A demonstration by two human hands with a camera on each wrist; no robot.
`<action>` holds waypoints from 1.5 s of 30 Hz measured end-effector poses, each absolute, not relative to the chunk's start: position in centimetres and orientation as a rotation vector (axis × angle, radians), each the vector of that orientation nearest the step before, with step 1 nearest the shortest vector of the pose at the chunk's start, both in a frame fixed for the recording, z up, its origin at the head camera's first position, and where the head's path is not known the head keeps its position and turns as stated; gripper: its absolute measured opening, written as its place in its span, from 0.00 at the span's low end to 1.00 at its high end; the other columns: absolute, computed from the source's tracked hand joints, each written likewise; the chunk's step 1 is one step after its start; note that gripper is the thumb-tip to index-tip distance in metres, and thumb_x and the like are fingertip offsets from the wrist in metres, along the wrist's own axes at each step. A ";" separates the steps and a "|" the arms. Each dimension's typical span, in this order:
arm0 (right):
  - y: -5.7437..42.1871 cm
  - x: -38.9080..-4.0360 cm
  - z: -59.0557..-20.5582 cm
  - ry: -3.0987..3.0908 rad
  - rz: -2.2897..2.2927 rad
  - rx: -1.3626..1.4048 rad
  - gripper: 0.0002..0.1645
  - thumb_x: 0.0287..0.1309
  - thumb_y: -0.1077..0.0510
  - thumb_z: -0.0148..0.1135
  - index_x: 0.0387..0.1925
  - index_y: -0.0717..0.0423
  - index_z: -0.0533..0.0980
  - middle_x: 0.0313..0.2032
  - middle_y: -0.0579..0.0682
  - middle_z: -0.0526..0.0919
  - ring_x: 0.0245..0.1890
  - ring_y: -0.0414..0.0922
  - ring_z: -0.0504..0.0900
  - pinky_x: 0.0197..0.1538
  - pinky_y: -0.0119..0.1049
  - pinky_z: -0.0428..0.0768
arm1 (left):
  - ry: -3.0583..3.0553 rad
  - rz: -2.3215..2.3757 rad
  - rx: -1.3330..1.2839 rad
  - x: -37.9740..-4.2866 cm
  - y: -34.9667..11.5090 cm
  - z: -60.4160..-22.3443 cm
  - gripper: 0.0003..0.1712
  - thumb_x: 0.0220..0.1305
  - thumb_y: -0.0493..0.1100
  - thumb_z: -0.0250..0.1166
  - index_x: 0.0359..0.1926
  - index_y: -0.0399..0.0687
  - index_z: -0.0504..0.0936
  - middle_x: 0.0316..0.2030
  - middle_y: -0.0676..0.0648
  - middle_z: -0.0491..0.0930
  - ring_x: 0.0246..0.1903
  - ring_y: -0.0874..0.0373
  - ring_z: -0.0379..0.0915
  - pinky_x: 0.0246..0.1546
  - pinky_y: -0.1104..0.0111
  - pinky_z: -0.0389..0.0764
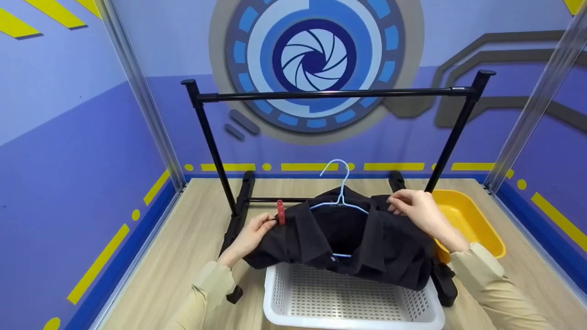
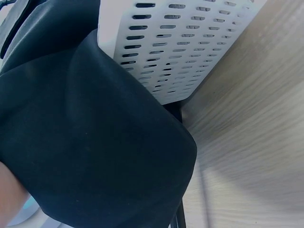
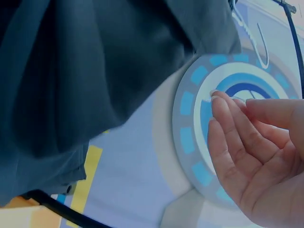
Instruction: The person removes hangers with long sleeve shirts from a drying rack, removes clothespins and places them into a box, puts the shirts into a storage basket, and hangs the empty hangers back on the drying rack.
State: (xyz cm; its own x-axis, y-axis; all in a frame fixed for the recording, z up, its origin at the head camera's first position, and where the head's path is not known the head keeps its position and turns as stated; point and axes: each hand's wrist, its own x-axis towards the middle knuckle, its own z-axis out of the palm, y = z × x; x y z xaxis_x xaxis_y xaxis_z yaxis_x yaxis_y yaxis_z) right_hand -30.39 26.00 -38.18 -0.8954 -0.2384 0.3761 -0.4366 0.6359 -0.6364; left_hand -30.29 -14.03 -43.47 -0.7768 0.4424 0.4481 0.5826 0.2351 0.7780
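Left hand: thumb and forefinger pinch the shoulder cloth of one black collared shirt, right beside a red clothes peg; whether the peg also catches the wire is unclear.
Right hand: fingers loosely bent, thumb near their tips, nothing visible in the grip; just by the opposite shoulder.
Shirt: on a blue wire hanger, over the rear of a white perforated basket at the bench's front edge.
Garment rack: black, behind; hanger hook below its rail, apart.
Basin: yellow, towards the rear right corner.
Risks, judged: the shoulder without a visible peg could slide off the hanger if lifted unevenly, the collar gaping wide; cloth might snag the basket rim.
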 end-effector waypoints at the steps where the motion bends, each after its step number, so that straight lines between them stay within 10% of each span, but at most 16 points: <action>1: 25.8 -30.4 -38.2 -2.588 1.112 0.567 0.08 0.61 0.62 0.55 0.34 0.63 0.79 0.25 0.49 0.80 0.25 0.46 0.79 0.30 0.34 0.76 | -2.355 -1.580 -0.991 -30.3 -14.0 -43.5 0.06 0.65 0.31 0.51 0.32 0.30 0.71 0.25 0.42 0.70 0.26 0.57 0.62 0.30 0.70 0.62; 45: 16.7 -29.9 -36.8 -2.391 1.213 0.979 0.08 0.60 0.57 0.57 0.37 0.54 0.79 0.31 0.44 0.80 0.27 0.48 0.79 0.28 0.37 0.75 | -2.371 -1.609 -0.977 -30.2 -14.1 -43.3 0.06 0.64 0.30 0.52 0.31 0.29 0.71 0.26 0.42 0.70 0.27 0.56 0.63 0.31 0.70 0.63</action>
State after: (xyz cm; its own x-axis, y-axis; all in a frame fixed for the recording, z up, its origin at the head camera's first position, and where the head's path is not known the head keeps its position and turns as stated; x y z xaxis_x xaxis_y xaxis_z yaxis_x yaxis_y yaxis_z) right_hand -29.87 16.74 -36.82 -0.7287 -0.4424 0.5227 -0.6831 0.4160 -0.6003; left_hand -30.24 -14.05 -43.34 -0.7859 0.4430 0.4314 0.5646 0.2294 0.7929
